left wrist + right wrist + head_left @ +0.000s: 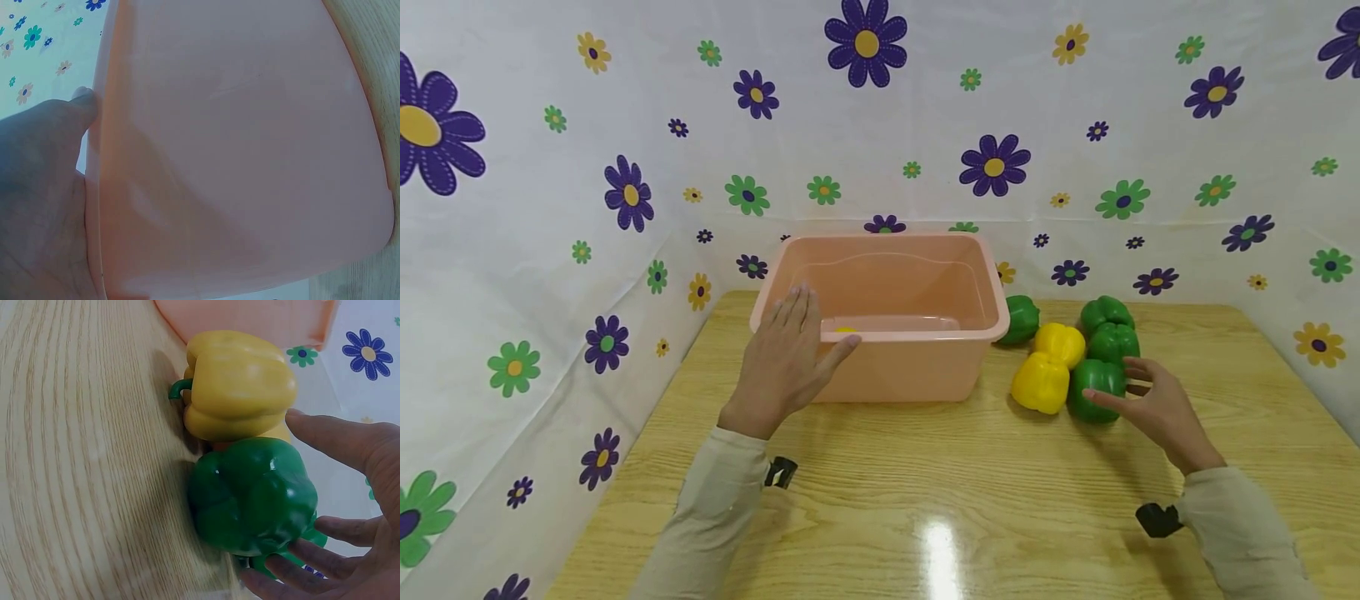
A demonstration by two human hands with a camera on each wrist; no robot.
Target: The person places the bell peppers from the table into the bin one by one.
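Note:
My left hand [782, 354] lies over the near left rim of a pink plastic tub [898, 367], fingers straight and pointing inward. In the left wrist view its thumb [84, 103] is right at the rim. Part of a yellow thing [845, 330] shows inside the tub. On the right, my right hand [1161, 412] is spread beside the nearest green bell pepper [1096, 392], thumb on one side and fingers on the other. The right wrist view shows this green pepper [253, 497] close to the fingertips, with a yellow bell pepper [240, 384] against it.
Another yellow pepper [1060, 343] and two green peppers [1107, 313] stand behind the nearest ones. One more green pepper [1019, 320] sits by the tub's right wall. The wooden table [880, 500] meets a flowered cloth [917, 108] at the back and sides.

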